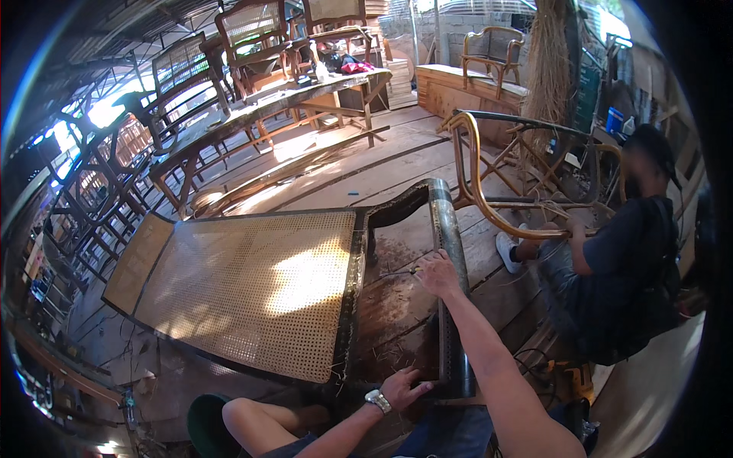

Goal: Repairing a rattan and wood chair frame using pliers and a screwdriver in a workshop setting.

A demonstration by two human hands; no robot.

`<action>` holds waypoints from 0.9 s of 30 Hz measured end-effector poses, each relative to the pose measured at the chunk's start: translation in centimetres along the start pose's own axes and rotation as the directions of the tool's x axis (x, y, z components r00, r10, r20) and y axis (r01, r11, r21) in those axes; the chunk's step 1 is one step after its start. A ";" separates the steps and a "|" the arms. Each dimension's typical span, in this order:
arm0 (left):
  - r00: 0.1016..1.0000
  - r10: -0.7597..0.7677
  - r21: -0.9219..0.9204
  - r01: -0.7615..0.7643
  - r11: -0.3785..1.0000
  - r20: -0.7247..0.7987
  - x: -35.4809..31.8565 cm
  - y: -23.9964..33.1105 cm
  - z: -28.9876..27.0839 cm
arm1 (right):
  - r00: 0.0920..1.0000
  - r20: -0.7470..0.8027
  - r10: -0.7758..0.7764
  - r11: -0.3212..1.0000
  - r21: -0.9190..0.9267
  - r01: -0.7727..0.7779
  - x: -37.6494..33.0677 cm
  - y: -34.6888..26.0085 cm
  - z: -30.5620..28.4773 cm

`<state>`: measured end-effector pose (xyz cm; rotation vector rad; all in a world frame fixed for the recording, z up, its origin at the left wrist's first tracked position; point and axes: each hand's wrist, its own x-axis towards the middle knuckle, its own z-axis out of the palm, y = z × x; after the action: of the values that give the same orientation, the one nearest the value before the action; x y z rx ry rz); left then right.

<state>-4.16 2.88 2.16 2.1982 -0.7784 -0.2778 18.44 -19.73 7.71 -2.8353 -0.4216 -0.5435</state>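
Note:
A dark wooden chair frame lies before me, its long panel of woven cane stretching off to the left. My right hand is closed around a thin-shafted hand tool with a bit of yellow at its handle; the shaft points left over the frame's open section. Its exact kind is too small to tell. My left hand, below a wristwatch, rests with fingers spread at the near end of that open section, by the frame's near corner. Loose fibre ends stick out along the cane's right edge.
On the right a seated person holds a curved wooden chair frame. A yellow power tool and cables lie near my right arm. A green bucket stands by my knee. Beyond is a long workbench with several chairs.

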 end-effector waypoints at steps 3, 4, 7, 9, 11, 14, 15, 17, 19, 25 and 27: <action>0.997 -0.018 -0.063 0.023 0.998 0.075 -0.3 -2.0 -1.0 | 0.999 -0.048 -0.024 1.000 -0.002 0.024 -0.4 0.5 0.5; 0.988 -0.029 -0.084 0.043 0.996 0.153 -0.3 -2.3 -1.5 | 0.996 -0.085 -0.032 0.999 -0.013 0.031 -0.5 0.7 0.8; 0.956 -0.097 -0.244 0.168 0.955 0.277 -0.3 -2.6 -2.8 | 1.000 0.003 0.007 1.000 0.012 -0.007 -1.0 0.2 0.2; 0.948 -0.091 -0.155 0.145 0.977 0.306 1.1 -2.9 -2.3 | 1.000 -0.014 0.010 1.000 -0.018 -0.010 -0.7 1.3 1.5; 0.935 -0.116 -0.022 0.131 0.991 0.336 1.7 -2.0 -2.0 | 0.999 0.025 0.019 0.995 -0.102 -0.017 -1.1 1.6 1.9; 0.954 -0.105 -0.057 0.126 0.990 0.281 1.9 -2.2 -1.9 | 1.000 -0.017 -0.021 0.996 -0.084 0.020 0.0 1.0 0.9; 0.964 -0.114 -0.035 0.126 0.991 0.238 1.8 -2.4 -1.7 | 1.000 -0.015 -0.015 0.998 -0.063 0.014 0.2 1.0 1.0; 0.978 -0.111 -0.064 0.124 0.990 0.177 1.7 -2.7 -0.9 | 1.000 -0.003 0.005 0.999 -0.049 -0.005 0.4 0.5 0.7; 0.988 -0.117 -0.089 0.125 0.988 0.098 1.7 -2.7 -0.5 | 1.000 -0.011 0.002 1.000 -0.030 -0.003 0.4 -0.1 0.1; 0.991 -0.081 -0.053 0.087 0.995 0.106 0.5 -2.1 -0.8 | 0.999 -0.034 -0.021 1.000 -0.012 0.020 -0.3 0.2 0.1; 0.998 -0.043 -0.048 0.046 0.998 0.054 -0.2 -3.2 -0.5 | 1.000 -0.021 -0.012 1.000 -0.011 0.012 -0.2 0.0 -0.5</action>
<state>-2.71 4.93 0.12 2.1712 -0.7439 -0.3748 18.10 -19.88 8.04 -2.8361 -0.4333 -0.5794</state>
